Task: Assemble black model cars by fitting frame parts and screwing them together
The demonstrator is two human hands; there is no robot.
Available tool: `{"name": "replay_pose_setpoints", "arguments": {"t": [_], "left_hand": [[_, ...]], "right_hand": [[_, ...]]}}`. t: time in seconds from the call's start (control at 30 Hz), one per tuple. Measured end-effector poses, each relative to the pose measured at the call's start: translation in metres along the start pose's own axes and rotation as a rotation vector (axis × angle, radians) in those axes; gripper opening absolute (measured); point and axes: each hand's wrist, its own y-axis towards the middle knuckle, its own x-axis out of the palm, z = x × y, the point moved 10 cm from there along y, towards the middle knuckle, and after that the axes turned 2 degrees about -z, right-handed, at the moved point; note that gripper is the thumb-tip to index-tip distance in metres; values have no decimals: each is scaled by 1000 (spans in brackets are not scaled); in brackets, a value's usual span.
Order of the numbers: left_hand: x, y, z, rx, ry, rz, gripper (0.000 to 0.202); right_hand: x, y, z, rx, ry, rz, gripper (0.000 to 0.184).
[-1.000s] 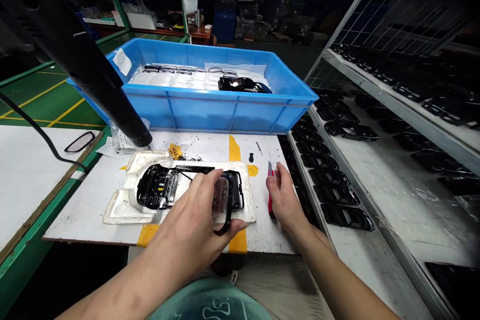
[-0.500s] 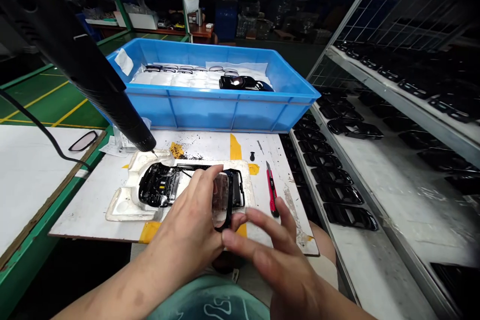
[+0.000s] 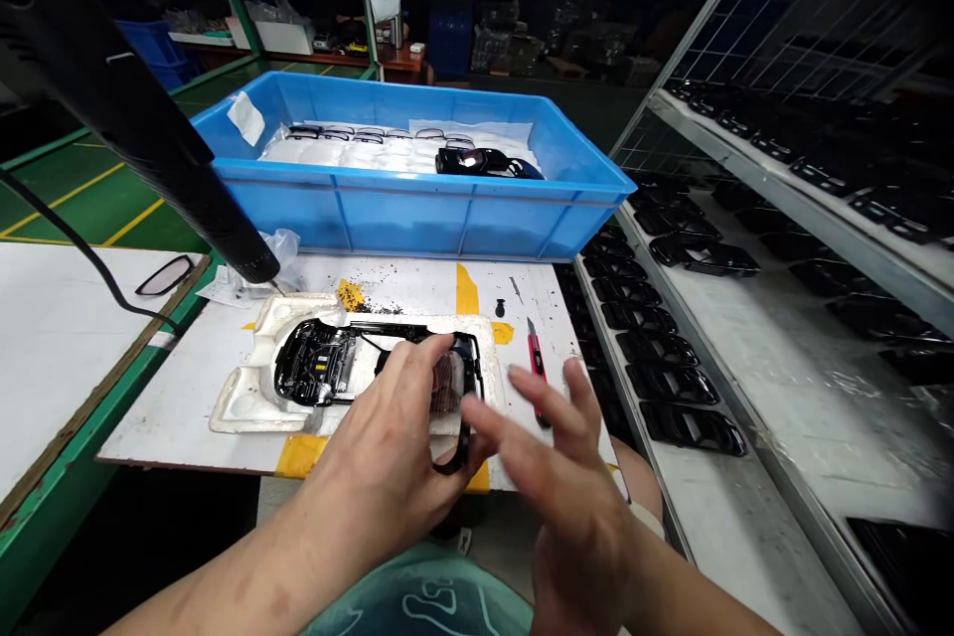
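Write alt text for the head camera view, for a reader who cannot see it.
The left hand holds a black-rimmed clear lens over a black housing in a white foam tray, with the open right hand beside it. A red utility knife lies nearby, and a blue crate stands behind.

I am looking into a factory workshop. The green floor (image 3: 75, 194) has yellow lines painted on it. Big metal racks (image 3: 745, 338) hold rows of the same black parts (image 3: 690, 427), and a blue plastic bin (image 3: 402, 219) sits by the work bench (image 3: 171, 417).
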Motion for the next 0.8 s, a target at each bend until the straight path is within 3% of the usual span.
{"name": "replay_pose_setpoints", "arguments": {"t": [0.1,0.13,0.23,0.33,0.4,0.57,0.7,0.73,0.8], "left_hand": [[0,-1,-5,-37,-16,-3,63],[0,-1,-5,-40,-12,0,63],[4,-2,1,0,-8,-19,64],[6,-3,8,38,6,-29,64],[6,-5,10,45,21,-25,65],[8,-7,12,83,2,-40,70],[13,-9,11,77,44,-62,70],[14,-9,11,74,48,-61,69],[15,-10,11,89,42,-51,68]], "right_hand": [[-2,-11,-27,-146,8,107,21],[-3,-13,-32,-177,9,133,13],[-8,-8,-21,-121,10,137,24],[-10,2,13,91,-34,46,79],[-10,4,23,134,-48,14,99],[-7,2,3,-116,22,63,82],[-8,1,33,142,18,35,92],[-11,0,32,132,8,35,84],[-14,-1,12,-41,-24,7,57]]}}
